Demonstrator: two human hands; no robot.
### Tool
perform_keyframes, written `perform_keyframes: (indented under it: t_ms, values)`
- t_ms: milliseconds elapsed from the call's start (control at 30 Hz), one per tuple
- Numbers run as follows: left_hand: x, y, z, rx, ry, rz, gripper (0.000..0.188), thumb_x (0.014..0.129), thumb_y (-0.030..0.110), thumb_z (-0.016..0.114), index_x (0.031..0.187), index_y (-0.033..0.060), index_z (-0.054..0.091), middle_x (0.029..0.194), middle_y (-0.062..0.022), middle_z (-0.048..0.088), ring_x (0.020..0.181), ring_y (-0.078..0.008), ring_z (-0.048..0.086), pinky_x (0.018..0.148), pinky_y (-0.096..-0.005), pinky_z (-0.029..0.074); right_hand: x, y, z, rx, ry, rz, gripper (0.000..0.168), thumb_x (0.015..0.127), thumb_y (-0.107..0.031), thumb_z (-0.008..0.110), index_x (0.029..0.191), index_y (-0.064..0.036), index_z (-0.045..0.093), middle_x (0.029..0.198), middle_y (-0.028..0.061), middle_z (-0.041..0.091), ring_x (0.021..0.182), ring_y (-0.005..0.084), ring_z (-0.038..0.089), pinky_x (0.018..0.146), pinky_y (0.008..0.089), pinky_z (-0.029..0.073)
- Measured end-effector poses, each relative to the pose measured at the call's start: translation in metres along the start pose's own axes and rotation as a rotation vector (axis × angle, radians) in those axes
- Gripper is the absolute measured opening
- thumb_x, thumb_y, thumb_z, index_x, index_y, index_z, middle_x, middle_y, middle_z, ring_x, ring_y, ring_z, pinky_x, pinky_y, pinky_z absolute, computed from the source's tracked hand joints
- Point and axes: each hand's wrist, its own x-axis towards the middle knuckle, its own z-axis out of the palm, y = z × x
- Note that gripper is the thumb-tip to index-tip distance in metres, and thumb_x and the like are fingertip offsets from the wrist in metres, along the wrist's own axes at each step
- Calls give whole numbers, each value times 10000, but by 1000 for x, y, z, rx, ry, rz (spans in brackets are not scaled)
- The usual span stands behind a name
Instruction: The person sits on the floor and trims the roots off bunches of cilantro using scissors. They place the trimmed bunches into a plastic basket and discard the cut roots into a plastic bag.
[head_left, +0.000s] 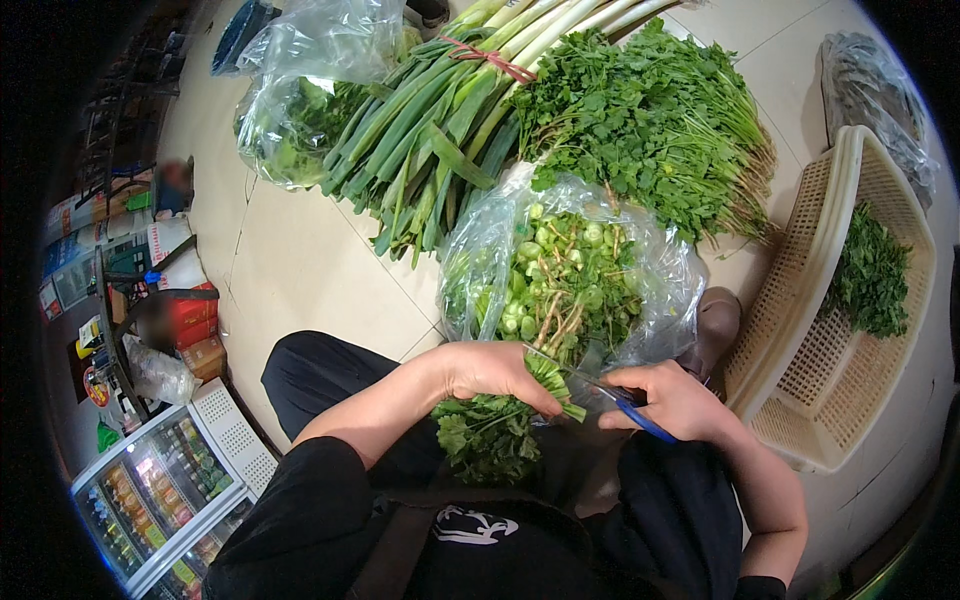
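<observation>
My left hand (504, 376) is closed around a bunch of leafy green herbs (491, 442), its leaves hanging toward my lap and its pale stem ends pointing right. In my right hand (667, 397) is a pair of scissors (637, 418) with blue handles. The blades reach left to the stem ends; whether they are apart is hard to tell. Just beyond both hands, a clear plastic bag (667, 277) lies opened out, filled with cut root ends and stem trimmings (555, 285).
A large heap of rooted herbs (637, 120) and leeks (420, 127) tied with red string lie ahead on the tiled floor (300, 247). Beige plastic baskets (814, 382) stand at right, trimmed greens (870, 277) inside. Bagged greens (300, 127) sit far left; a glass-topped display freezer (157, 487) is at left.
</observation>
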Motion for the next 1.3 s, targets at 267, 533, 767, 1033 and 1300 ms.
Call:
perform_keyframes:
  t_ms: [267,533,767,1033,1300]
  values:
    - [27,-27,-7,280,248,25,367,801,203,780,1089,1,674,1044,-88,702,942,-153,615,888,-284,464,11,28,4,-215,154,104,376,846,-379,709,925,-29,596,726,215,624,730,394,645,642,439,490]
    - [17,-6,7,300,312,477,257,862,187,752,1058,47,661,975,-36,712,928,-91,616,886,-253,463,60,110,39,-968,198,-17,331,849,-173,609,1140,-21,571,851,169,678,780,361,660,724,437,526]
    - [23,-17,15,328,277,296,272,884,189,728,1089,56,609,927,-56,727,922,-98,646,884,-265,474,67,117,3,-618,662,93,61,821,-71,613,875,-42,606,826,193,654,786,381,648,718,471,523]
    - [21,-19,19,285,212,304,323,852,232,742,1093,61,612,940,-83,690,915,-133,608,845,-293,467,81,106,-20,-529,883,48,130,827,-17,588,953,-36,613,954,179,604,937,368,606,812,449,501]
    - [26,-18,21,366,172,312,331,864,271,737,1090,69,604,961,-65,667,925,-142,591,873,-293,455,123,95,-62,-971,692,-144,266,762,16,576,999,-54,676,966,127,600,1003,325,582,855,414,482]
